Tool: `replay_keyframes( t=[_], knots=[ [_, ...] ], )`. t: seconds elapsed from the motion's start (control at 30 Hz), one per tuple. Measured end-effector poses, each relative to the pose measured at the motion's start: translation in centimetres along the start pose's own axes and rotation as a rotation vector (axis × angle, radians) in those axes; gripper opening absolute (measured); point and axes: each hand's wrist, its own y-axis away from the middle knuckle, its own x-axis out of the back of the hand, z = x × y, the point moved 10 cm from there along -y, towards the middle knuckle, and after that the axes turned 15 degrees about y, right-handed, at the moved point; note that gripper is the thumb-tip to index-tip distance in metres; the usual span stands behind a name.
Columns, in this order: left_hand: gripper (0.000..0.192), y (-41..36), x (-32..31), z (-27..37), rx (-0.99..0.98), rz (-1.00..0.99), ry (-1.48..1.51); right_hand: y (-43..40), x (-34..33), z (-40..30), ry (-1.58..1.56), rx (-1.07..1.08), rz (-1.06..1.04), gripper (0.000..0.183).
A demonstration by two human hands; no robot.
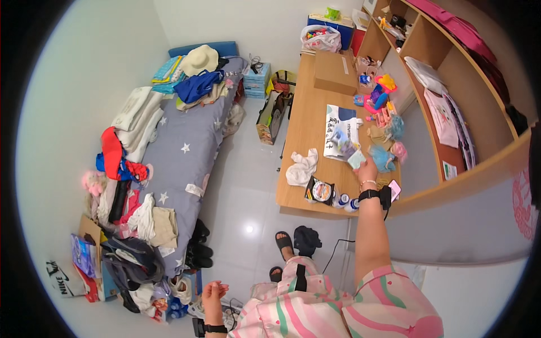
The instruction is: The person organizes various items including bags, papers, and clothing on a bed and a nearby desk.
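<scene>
My right hand (367, 169) reaches over the wooden desk (302, 122), its fingers on a pale green, flat item (356, 159). A blurred purple-and-blue thing (346, 145) extends beyond that item; I cannot tell whether the two are joined. Beneath them lies a white printed tote bag (336, 122). To the right of my hand is a doll in a blue dress (382, 158). Low at the left of my body, away from the desk, my left hand (214, 291) hangs with loosely bent fingers and nothing visible in it.
A crumpled white cloth (302, 167), a black snack packet (320, 191) and white bottles (341, 200) line the desk's near end. Toys (382, 95) and a cardboard box (336, 72) stand farther back. Left is a bed (181, 139) with clothes; a dark cloth (307, 241) lies by my foot.
</scene>
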Motion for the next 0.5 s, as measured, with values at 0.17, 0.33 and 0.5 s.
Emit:
replay_keyframes(
  t=[0.17, 0.33, 0.5],
  knots=[
    [0.028, -3.2, -4.5, 2.7, -0.034, 0.014, 0.009, -1.3, -5.7, 5.3, 0.646, -0.056, -0.356, 0.022],
    [0.027, -3.1, -3.4, 3.1, -0.031, 0.15, 0.019, -2.5, -7.5, 0.0, 0.53, 0.054, 0.106, 0.032],
    [0.027, -6.2, -4.2, 3.7, -0.076, 0.11, 0.002, 2.7, -21.5, -8.9, 0.448, 0.567, -0.964, 0.071]
  ],
)
